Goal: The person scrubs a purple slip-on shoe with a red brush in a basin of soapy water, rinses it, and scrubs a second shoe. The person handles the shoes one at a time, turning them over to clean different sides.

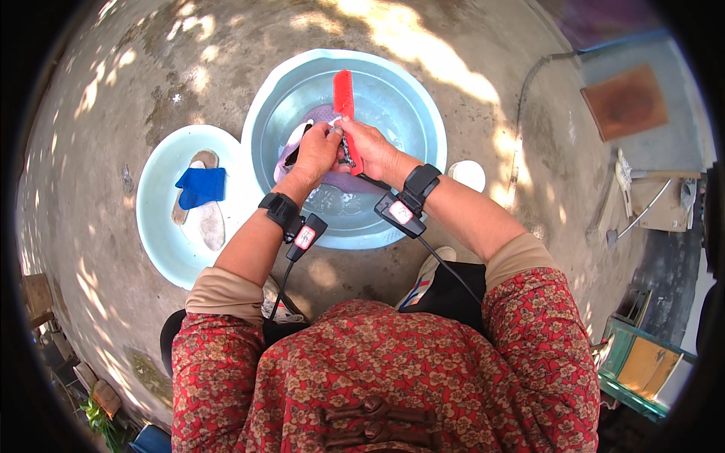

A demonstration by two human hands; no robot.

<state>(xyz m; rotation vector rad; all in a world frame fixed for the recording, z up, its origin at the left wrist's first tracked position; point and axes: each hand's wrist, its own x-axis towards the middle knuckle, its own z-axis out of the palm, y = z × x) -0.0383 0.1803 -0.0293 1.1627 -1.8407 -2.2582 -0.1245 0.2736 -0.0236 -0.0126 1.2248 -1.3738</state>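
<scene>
Both hands are over a large light-blue plastic basin [439, 136] holding some water. In my right hand [368, 150] is a red scrub brush [343, 93], its bristled end pointing away from me. My left hand [317, 150] pinches a black-and-white shoelace [345, 153] right beside the brush handle; the fingers of the two hands nearly touch. Below them in the basin lies a purple and white shoe [354, 182], partly covered by the hands. Whether a second shoe is under it I cannot tell. Both wrists wear black straps with cabled devices.
Left of the large basin stands a smaller pale-blue basin [150, 226] with several insoles [210, 226] and a blue cloth [204, 187]. A white round container [467, 175] sits to the right. A hose [516, 141] runs along the concrete floor [481, 34]. My feet are close to the basin.
</scene>
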